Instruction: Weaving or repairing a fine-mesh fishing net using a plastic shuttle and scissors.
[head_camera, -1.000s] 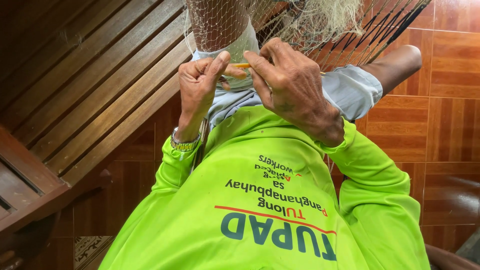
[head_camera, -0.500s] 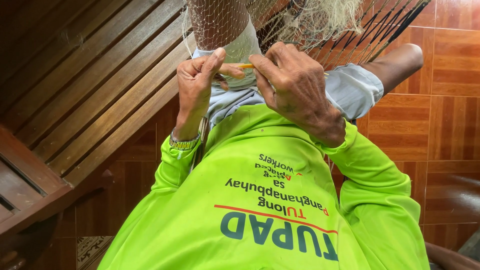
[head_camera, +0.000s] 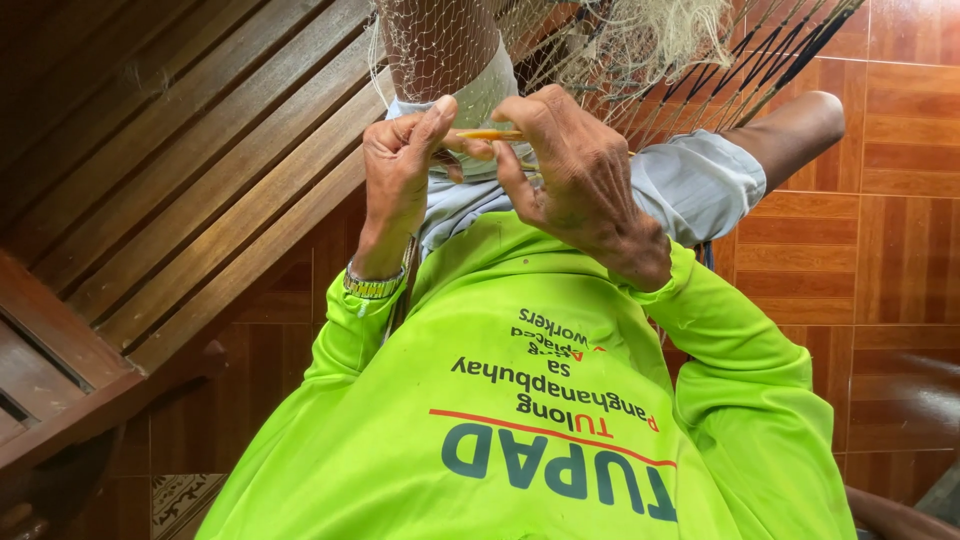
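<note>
Grip: the left hand (head_camera: 400, 175) and the right hand (head_camera: 575, 180) meet over a thin orange netting needle (head_camera: 490, 134); both are pinched shut on it, thumb and fingertips pressed together.
Left hand: holds the needle's left end between thumb and forefinger, wrist bent upward, palm turned to the right.
Right hand: closes on the needle's right part, knuckles toward the camera, the fingers curled down in front of the cloth behind.
Netting needle: lies level between the two hands, just below the hanging mesh, in front of the knees.
Fishing net (head_camera: 450, 45): pale fine mesh, draped down from the top edge of the view, reaching the fingertips; whether the needle passes through a mesh cannot be told.
Wristband (head_camera: 378, 285): a metal watch strap on the left wrist, at the cuff.
Sleeves: a bright green long-sleeved shirt (head_camera: 520, 420) with printed lettering covers both arms and the chest.
Shorts (head_camera: 690, 185): light grey-blue cloth over the raised knees, just behind the hands.
Bench (head_camera: 190, 190): dark wooden slats at the left side, running slantwise.
Floor (head_camera: 900, 250): red-brown tiles on the right.
</note>
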